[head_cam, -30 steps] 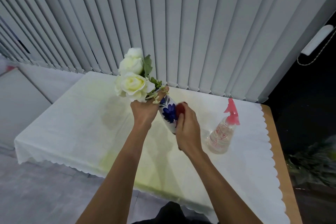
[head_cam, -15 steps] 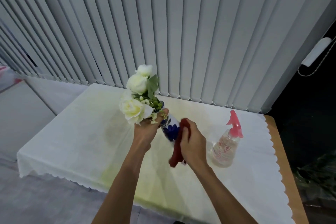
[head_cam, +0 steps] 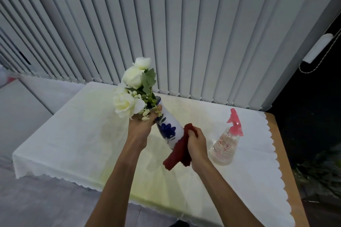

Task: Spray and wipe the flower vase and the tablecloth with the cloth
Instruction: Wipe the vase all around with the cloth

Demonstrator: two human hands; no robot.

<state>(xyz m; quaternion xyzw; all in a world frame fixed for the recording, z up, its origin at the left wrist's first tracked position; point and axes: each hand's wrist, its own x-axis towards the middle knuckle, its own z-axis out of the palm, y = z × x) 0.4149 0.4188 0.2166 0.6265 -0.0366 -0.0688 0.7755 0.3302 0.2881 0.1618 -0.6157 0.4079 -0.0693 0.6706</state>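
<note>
A white vase [head_cam: 168, 129] with blue flower prints is held tilted above the table, white roses [head_cam: 129, 96] leaning out to the left. My left hand [head_cam: 143, 127] grips it around the neck. My right hand [head_cam: 196, 142] is closed on a dark red cloth [head_cam: 180, 150] and presses it against the vase's lower right side; a fold of the cloth hangs below. The white scalloped tablecloth [head_cam: 73, 143] covers the table, with yellowish patches in the middle.
A clear spray bottle [head_cam: 227, 145] with a pink trigger head stands on the cloth to the right of my hands. Grey vertical blinds [head_cam: 166, 24] hang right behind the table. The bare wooden table edge [head_cam: 282, 153] shows at the right.
The cloth has slid down the vase's side and now hangs out below my right hand. More of the vase's blue print is uncovered. The vase is tilted further left.
</note>
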